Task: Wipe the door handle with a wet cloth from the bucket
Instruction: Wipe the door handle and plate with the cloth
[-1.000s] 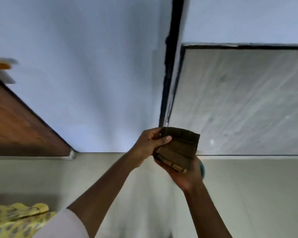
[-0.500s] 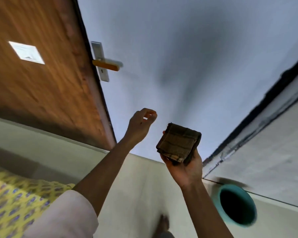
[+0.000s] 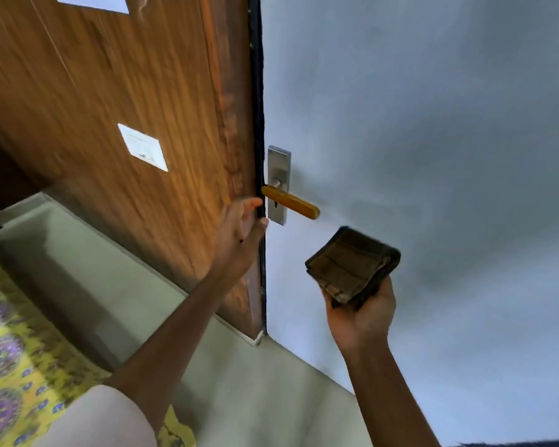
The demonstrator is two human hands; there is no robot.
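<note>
The door handle (image 3: 291, 202) is an orange-yellow lever on a steel plate (image 3: 279, 171), fixed at the left edge of a pale grey door (image 3: 417, 140). My right hand (image 3: 360, 316) holds a folded dark brown cloth (image 3: 352, 267) below and to the right of the lever, apart from it. My left hand (image 3: 241, 233) is raised with fingers spread, its fingertips at the black door edge (image 3: 257, 91) just left of the lever. No bucket shows in this view.
A brown wood-grain panel (image 3: 126, 91) with a white square plate (image 3: 142, 147) fills the left. Pale floor (image 3: 94, 285) runs along the bottom. Yellow patterned fabric (image 3: 10, 366) lies at the lower left.
The view swung left, bringing the handle close and the teal bucket out of frame. My left hand let go of the cloth and rose to the door edge. My right hand kept the cloth.
</note>
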